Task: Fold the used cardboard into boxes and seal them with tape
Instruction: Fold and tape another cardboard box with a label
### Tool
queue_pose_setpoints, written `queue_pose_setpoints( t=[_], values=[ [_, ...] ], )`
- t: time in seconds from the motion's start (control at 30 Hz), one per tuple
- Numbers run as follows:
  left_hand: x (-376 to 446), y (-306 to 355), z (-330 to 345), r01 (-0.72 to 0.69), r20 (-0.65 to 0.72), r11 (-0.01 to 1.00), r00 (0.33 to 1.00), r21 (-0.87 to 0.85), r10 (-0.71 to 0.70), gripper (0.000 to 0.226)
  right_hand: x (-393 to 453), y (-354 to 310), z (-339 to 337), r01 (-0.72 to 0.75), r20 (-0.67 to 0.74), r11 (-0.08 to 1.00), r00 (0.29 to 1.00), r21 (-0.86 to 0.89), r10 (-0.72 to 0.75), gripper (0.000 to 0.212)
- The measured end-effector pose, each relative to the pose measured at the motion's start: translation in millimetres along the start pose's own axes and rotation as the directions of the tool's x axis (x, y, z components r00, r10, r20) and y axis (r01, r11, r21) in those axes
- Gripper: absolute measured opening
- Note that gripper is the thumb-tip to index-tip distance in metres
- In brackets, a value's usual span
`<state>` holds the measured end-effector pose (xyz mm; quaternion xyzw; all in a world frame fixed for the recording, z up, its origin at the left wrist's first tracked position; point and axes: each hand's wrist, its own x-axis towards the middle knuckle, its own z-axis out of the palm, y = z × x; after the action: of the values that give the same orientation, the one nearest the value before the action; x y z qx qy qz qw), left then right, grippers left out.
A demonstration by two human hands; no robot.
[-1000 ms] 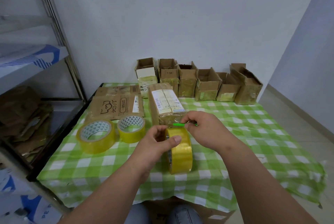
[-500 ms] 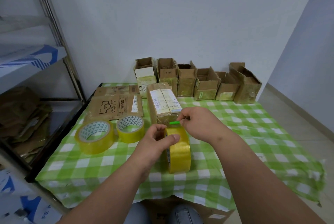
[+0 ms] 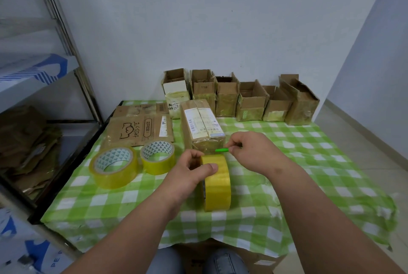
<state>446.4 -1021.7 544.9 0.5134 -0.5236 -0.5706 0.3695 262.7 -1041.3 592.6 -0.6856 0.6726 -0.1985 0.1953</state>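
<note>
In the head view, the left hand (image 3: 189, 174) gripped an upright yellow roll of clear packing tape (image 3: 216, 183) standing on edge on the green-and-white checked tablecloth (image 3: 309, 163), with the thumb lying over the top of the roll and the other fingers curled around its far side. The right hand (image 3: 254, 152) pinched a small green pen-like tool (image 3: 222, 150) between thumb and fingertips, the tool's tip held just above the roll; it could not be determined whether a tape end had been lifted. Directly behind the roll stood a closed brown cardboard box with white shipping labels (image 3: 202, 128), its top seam apparently taped. Along the wall, a row of six open-topped brown cardboard boxes (image 3: 242, 97) stood formed, their bases apparently sealed and their upper flaps open. To the left, a stack of flattened brown cardboard sheets (image 3: 139, 128) lay unfolded, and two further yellow tape rolls (image 3: 132, 163) lay flat in front of the stack. By assessment, the task was partly complete: several boxes had been formed, one appeared fully closed, and the flattened sheets remained to be folded and taped.
</note>
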Motion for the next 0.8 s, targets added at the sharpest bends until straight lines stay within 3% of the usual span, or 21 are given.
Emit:
queue_pose_setpoints(
  t=[0.13, 0.33, 0.47, 0.53, 0.57, 0.63, 0.7, 0.73, 0.8],
  values=[
    [-1.6, 3.4, -0.4, -0.003, 0.001, 1.000, 1.000, -0.001, 0.003, 0.028, 1.0, 12.4, 0.1, -0.017, -0.004, 0.996, 1.000, -0.088, 0.016, 0.020],
    [-3.8, 5.3, -0.9, -0.005, 0.033, 1.000, 0.999, -0.026, 0.005, 0.027, -4.9, 45.8, 14.9, -0.180, -0.036, 0.978, 0.984, -0.103, 0.177, 0.020],
    [-4.8, 4.6, -0.2, -0.008, 0.054, 0.998, 0.998, -0.056, 0.011, 0.029, -10.8, 53.6, 33.9, -0.261, 0.020, 0.936, 0.962, -0.237, 0.273, 0.035],
    [-4.9, 3.2, -0.8, -0.015, 0.066, 0.998, 0.998, -0.064, 0.020, 0.030, -9.9, 52.2, 38.8, -0.265, -0.017, 0.929, 0.963, -0.257, 0.270, 0.041],
    [-4.8, 2.4, -1.1, -0.020, 0.070, 0.998, 0.997, -0.067, 0.024, 0.031, -9.1, 49.0, 39.2, -0.262, -0.047, 0.944, 0.965, -0.199, 0.258, 0.041],
    [-4.6, 1.0, -1.5, -0.030, 0.078, 0.997, 0.996, -0.075, 0.036, 0.032, -6.2, 38.6, 39.0, -0.261, -0.061, 0.954, 0.960, 0.150, 0.272, 0.035],
    [-4.0, -0.4, -2.0, -0.037, 0.084, 0.996, 0.996, -0.079, 0.043, 0.032, -4.6, 22.4, 38.3, -0.287, 0.058, 0.788, 0.950, 0.545, 0.306, 0.026],
    [-3.6, -1.3, -2.3, -0.039, 0.087, 0.996, 0.995, -0.079, 0.046, 0.032, -4.5, 14.7, 37.8, -0.318, 0.127, 0.699, 0.942, 0.640, 0.312, 0.023],
    [-3.4, -2.8, -3.5, -0.044, 0.090, 0.996, 0.995, -0.078, 0.051, 0.032, -4.9, 2.5, 38.3, -0.373, 0.222, 0.623, 0.925, 0.687, 0.309, 0.019]
  ],
)
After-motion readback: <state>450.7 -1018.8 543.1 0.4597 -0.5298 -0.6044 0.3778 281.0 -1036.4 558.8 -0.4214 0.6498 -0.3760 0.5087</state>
